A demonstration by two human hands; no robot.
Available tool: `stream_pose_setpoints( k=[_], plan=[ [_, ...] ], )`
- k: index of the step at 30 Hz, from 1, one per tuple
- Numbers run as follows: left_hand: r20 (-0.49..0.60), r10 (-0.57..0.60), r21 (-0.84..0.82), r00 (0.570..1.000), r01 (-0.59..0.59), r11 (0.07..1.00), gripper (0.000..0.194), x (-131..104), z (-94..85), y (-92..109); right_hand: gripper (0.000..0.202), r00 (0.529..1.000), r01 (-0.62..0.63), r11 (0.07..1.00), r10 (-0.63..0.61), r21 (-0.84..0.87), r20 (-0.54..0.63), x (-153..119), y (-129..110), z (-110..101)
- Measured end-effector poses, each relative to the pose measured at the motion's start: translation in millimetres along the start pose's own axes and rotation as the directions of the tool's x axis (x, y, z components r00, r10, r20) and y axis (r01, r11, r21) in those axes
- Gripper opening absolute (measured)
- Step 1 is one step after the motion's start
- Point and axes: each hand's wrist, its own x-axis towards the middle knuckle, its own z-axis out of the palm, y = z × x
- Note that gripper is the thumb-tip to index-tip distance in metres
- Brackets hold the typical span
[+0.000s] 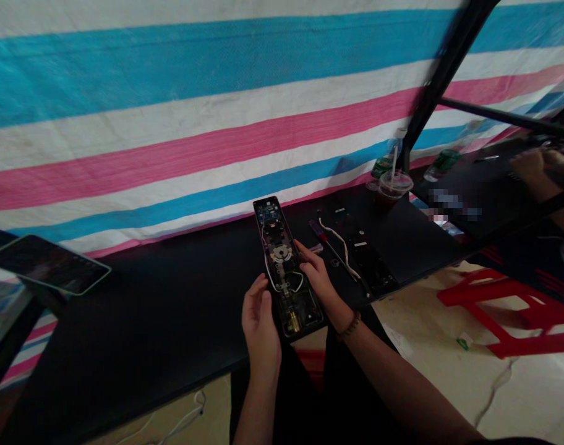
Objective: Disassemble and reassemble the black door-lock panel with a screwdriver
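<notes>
An opened electronic door lock (pixel 278 247), a long black housing with a circuit board, white wires and a brass cylinder showing, lies lengthwise in front of me at the table's front edge. My right hand (pixel 318 278) grips its right side, with the thumb at the rim. Beside the left rim is my left hand (pixel 260 315), its thumb and fingers apart and nothing held in them. To the right lies a screwdriver (pixel 323 236) with a purple and red handle, next to a pale wire cable (pixel 340 241) and a black cover panel (pixel 368 256).
The black table (pixel 170 334) carries a phone (pixel 50 262) raised at the left. A lidded plastic cup (pixel 393 185) and a bottle (pixel 383 165) stand at the back right. Beyond are a red stool (pixel 509 309) and another person's hands (pixel 532 167). Striped sheeting (pixel 217 148) hangs behind.
</notes>
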Motion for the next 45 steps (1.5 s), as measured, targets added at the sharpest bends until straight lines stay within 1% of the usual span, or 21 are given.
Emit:
stream_pose_setpoints(
  k=[1,3,5,7,10,12,16,17,21,24,26,28,31,33,37,40,45],
  plan=[
    [0.000,-0.005,0.069,1.000,0.005,0.998,0.036,-2.7,0.8,-8.6,0.068,1.000,-0.001,1.000,0.001,-0.001,-0.002,-0.4,-1.1,0.2],
    [0.023,-0.062,0.153,0.998,0.058,0.986,0.049,-8.0,1.6,-22.6,0.068,1.000,-0.012,1.000,0.012,-0.009,-0.006,-1.6,-3.7,0.4],
    [0.046,-0.129,0.200,0.991,0.118,0.973,0.054,-11.3,0.7,-31.7,0.068,1.000,-0.026,1.000,0.026,-0.002,0.001,-2.8,-6.1,0.7],
    [0.067,-0.149,0.252,0.987,0.128,0.959,0.056,-12.1,-1.3,-35.9,0.068,1.000,-0.023,0.999,0.023,0.029,0.013,-3.4,-7.6,1.2],
    [0.089,-0.114,0.319,0.989,0.080,0.944,0.055,-11.4,-3.5,-36.4,0.069,1.000,-0.018,0.998,0.017,0.058,0.017,-3.5,-7.7,2.6],
    [0.091,-0.102,0.345,0.991,0.065,0.936,0.055,-11.6,-3.2,-35.7,0.070,1.000,-0.028,0.998,0.027,0.064,0.012,-3.2,-6.5,3.7],
    [0.088,-0.040,0.383,0.995,0.004,0.924,0.055,-11.3,-1.5,-33.9,0.071,0.999,-0.036,0.996,0.035,0.084,0.012,-3.1,-1.9,4.3],
    [0.087,-0.046,0.384,0.995,0.009,0.923,0.056,-9.6,-1.8,-32.4,0.070,1.000,-0.030,0.996,0.030,0.084,0.010,-3.3,-0.6,4.0],
    [0.086,-0.138,0.354,0.987,0.100,0.930,0.055,5.8,-6.6,-20.7,0.068,1.000,-0.020,0.997,0.019,0.075,0.008,-4.3,2.9,3.2],
    [0.105,-0.140,0.333,0.985,0.098,0.938,0.050,16.9,-8.6,-15.2,0.068,1.000,-0.025,0.996,0.024,0.081,0.006,-4.4,2.6,5.0],
    [0.106,-0.114,0.333,0.988,0.073,0.940,0.049,18.6,-6.8,-17.0,0.066,0.999,-0.032,0.996,0.032,0.078,-0.006,-4.1,1.8,6.9],
    [0.116,-0.064,0.364,0.991,0.018,0.931,0.051,16.1,-3.1,-21.7,0.060,0.999,-0.033,0.998,0.035,0.060,-0.033,-3.6,1.5,8.4],
    [0.169,0.006,0.450,0.986,-0.082,0.889,0.060,10.5,1.9,-28.2,0.054,0.998,-0.031,0.999,0.033,0.043,-0.046,-2.5,2.8,9.4],
    [0.194,0.028,0.484,0.981,-0.120,0.867,0.062,8.7,2.9,-30.3,0.054,0.999,-0.029,0.998,0.031,0.048,-0.041,-1.6,4.2,9.4],
    [0.209,0.015,0.468,0.978,-0.114,0.876,0.062,10.1,-0.4,-32.6,0.052,0.999,-0.019,0.999,0.021,0.040,-0.049,-0.8,5.3,8.5],
    [0.201,0.007,0.453,0.980,-0.099,0.886,0.064,11.1,-3.0,-34.7,0.051,0.998,-0.023,0.999,0.024,0.033,-0.049,-1.1,5.1,8.1],
    [0.190,-0.019,0.440,0.982,-0.068,0.895,0.065,9.4,-2.4,-34.4,0.054,0.998,-0.037,0.999,0.039,0.033,-0.056,-1.6,5.4,9.2]
  ],
)
